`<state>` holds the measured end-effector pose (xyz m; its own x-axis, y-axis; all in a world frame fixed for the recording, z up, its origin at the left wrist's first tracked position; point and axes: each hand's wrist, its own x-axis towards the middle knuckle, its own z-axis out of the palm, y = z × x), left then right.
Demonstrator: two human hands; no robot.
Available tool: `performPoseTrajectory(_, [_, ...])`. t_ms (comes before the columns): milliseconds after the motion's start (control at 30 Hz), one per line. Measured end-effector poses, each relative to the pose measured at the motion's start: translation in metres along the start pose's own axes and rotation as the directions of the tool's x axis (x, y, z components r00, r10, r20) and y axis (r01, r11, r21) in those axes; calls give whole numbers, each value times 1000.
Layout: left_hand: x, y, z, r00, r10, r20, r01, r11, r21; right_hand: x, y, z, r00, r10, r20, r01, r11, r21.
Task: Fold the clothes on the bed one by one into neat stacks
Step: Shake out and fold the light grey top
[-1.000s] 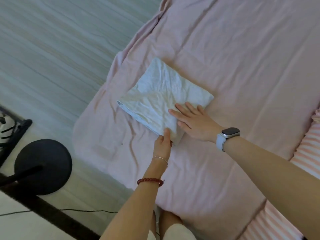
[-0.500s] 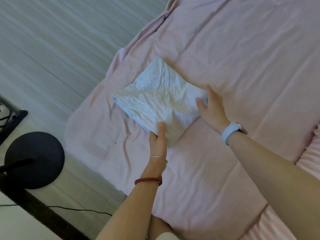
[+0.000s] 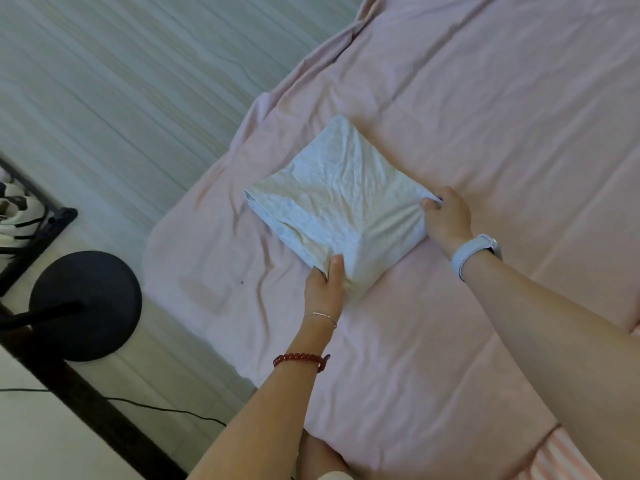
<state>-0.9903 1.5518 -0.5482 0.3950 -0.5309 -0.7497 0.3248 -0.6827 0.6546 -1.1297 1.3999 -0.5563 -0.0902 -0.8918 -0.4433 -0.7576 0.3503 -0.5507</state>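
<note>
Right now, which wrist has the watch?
The right hand wrist: a pale blue watch. The left hand wrist has a red bead bracelet.

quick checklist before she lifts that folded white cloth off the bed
1. Left hand grips the near corner of the cloth, thumb on top: ok.
2. Right hand pinches the right corner: ok.
3. Cloth folded into a compact square: ok, though the top is wrinkled.
4. Layers aligned at the left edge: cannot tell, edges look slightly uneven.
5. Cloth lies fully on the pink sheet, away from the bed edge: ok.
6. A stack to put it on: cannot tell, none in view.
</note>
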Motion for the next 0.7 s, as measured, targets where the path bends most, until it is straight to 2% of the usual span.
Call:
performPoseTrajectory(67, [-2,1,-7,999,13,-34,-12,1000,24,-10,-4,-2,999,-37,-26,34,993,-113])
performPoseTrajectory(133, [-7,-1,-15,985,86,-148,-72,992,100,-28,-10,-5,966,-237,-107,202,943,-265])
performPoseTrajectory(167, [-9,-1,-19,961,166,-219,-128,975,179,-40,-14,-5,911,-399,-105,351,883,-312])
performPoseTrajectory(233, [-10,2,-24,899,338,-277,-244,914,324,-66,-20,2,739,-673,26,636,684,-358])
performPoseTrajectory(267, [-7,6,-25,895,350,-276,-250,907,338,-77,-20,9,653,-747,124,730,577,-367])
performPoseTrajectory(300, [-3,11,-26,916,297,-270,-217,933,289,-87,-21,16,604,-767,217,777,506,-375])
performPoseTrajectory(367, [8,24,-27,982,-10,-187,1,999,-47,-94,-25,30,632,-680,372,771,499,-396])
performPoseTrajectory(400, [13,27,-27,985,-144,-98,121,971,-205,-94,-26,37,663,-620,419,747,516,-419])
performPoseTrajectory(433, [15,26,-27,979,-203,-33,188,948,-258,-91,-27,43,685,-571,452,729,526,-439])
performPoseTrajectory(500, [17,21,-24,979,-200,-23,192,962,-194,-82,-25,57,699,-507,504,715,518,-469])
performPoseTrajectory(600, [20,8,-23,968,-185,-167,186,982,-6,-72,-14,75,704,-422,571,710,438,-552])
performPoseTrajectory(700, [26,7,-31,963,-45,-267,112,964,242,-67,0,88,705,-386,594,708,355,-610])
